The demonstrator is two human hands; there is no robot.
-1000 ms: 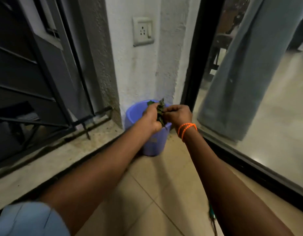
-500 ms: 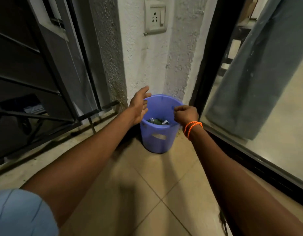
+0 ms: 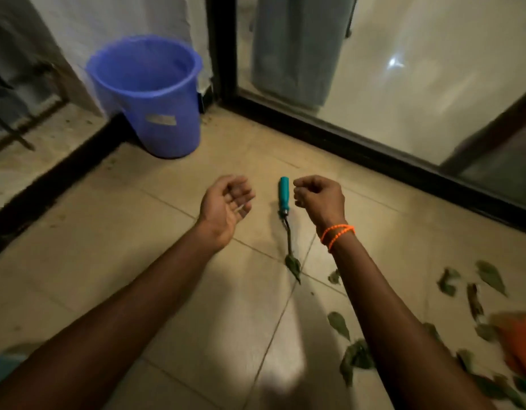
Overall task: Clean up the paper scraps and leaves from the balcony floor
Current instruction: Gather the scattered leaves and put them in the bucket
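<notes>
Hovering above the beige tiled balcony floor (image 3: 131,250), both hands are held out in front of the person with bare forearms. The left hand (image 3: 226,207) is turned palm-up with its fingers loosely relaxed and holds nothing. The right hand (image 3: 320,199), with thin orange bead bracelets (image 3: 337,233) around its wrist, has its fingers curled in; nothing can be seen held in it. The two hands are apart, and between them on the floor lies a small garden tool with a teal plastic handle (image 3: 283,193) and a thin metal shaft that ends in a dark narrow blade nearer the person.

A round blue plastic bucket (image 3: 155,102) stands upright in the far corner, just beside the white rough wall (image 3: 114,19) and near the black frame of a glass sliding door (image 3: 344,134). Its inside cannot be made out.

Scattered dark green leaves (image 3: 356,356) lie on the tiles to the right of the right forearm, well apart from the bucket, some blurred. A blurred orange object (image 3: 521,341) shows at the right edge among them. A grey curtain (image 3: 297,45) hangs behind the glass.
</notes>
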